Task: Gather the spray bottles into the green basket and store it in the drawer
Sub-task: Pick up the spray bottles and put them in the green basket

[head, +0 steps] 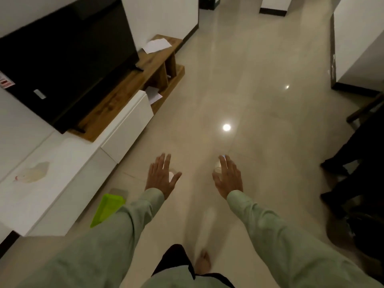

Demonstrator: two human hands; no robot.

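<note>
The green basket (106, 208) sits on the floor beside the white cabinet, its near end hidden by my left sleeve. My left hand (161, 177) hovers open with fingers spread over a small translucent spray bottle (171, 175), which shows only between thumb and fingers. My right hand (228, 177) is open too, spread above a second small clear spray bottle (217, 167) on the floor, mostly hidden behind the fingers. A white drawer (128, 125) in the cabinet stands pulled out a little, to the left of my hands.
A black TV (62, 59) stands on a wooden stand (149, 65) with papers on it. A pale translucent item (33, 172) lies on the white cabinet top. Dark furniture (357, 163) lines the right edge. My bare foot (203, 262) is on the glossy tile floor.
</note>
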